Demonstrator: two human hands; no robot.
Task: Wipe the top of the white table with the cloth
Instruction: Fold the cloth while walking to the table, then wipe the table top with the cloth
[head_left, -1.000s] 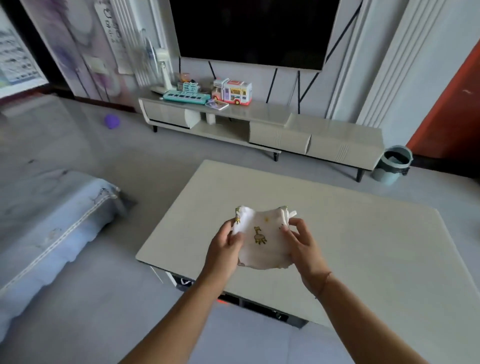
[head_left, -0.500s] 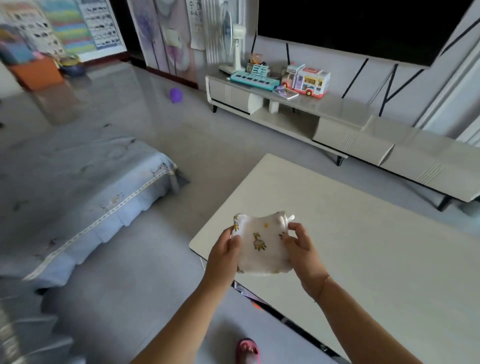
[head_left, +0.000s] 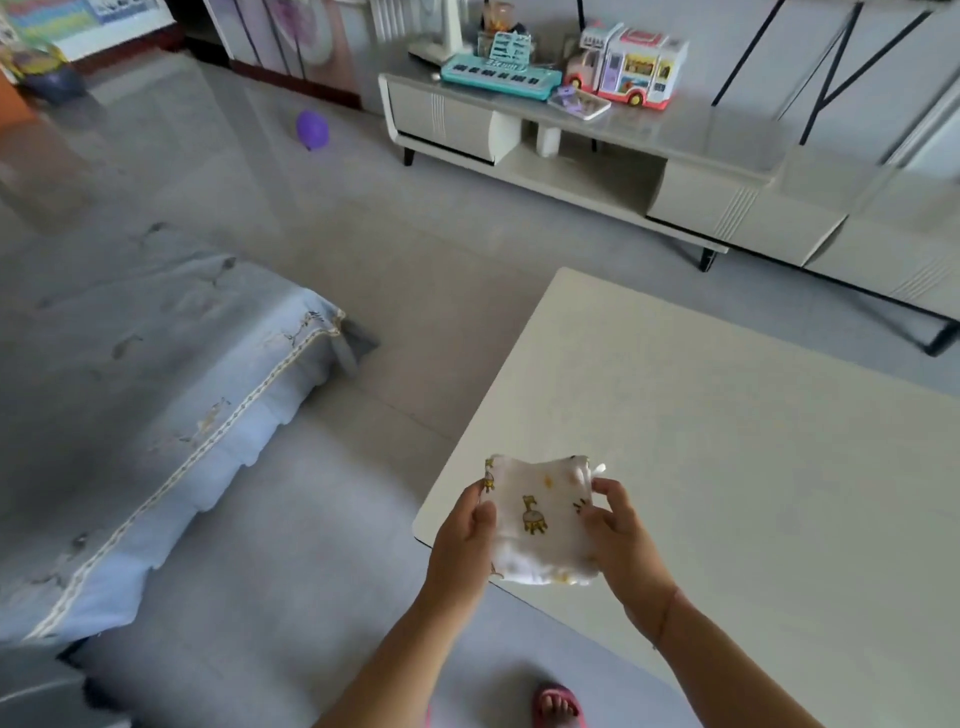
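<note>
Both hands, left (head_left: 465, 540) and right (head_left: 621, 540), pinch a folded cloth (head_left: 537, 519) above the tabletop (head_left: 727, 467) corner at 6 o'clock; a loose pinch could drop it.

Your white desk (head_left: 727, 467) stands on the grey floor (head_left: 415, 291), one rounded corner near you. On the floor lie a purple balloon (head_left: 312, 130) and your pink slipper (head_left: 558, 706). The low cabinet (head_left: 701, 140) beyond carries a toy keyboard (head_left: 501, 78) and a toy bus (head_left: 628, 67), side by side.
</note>
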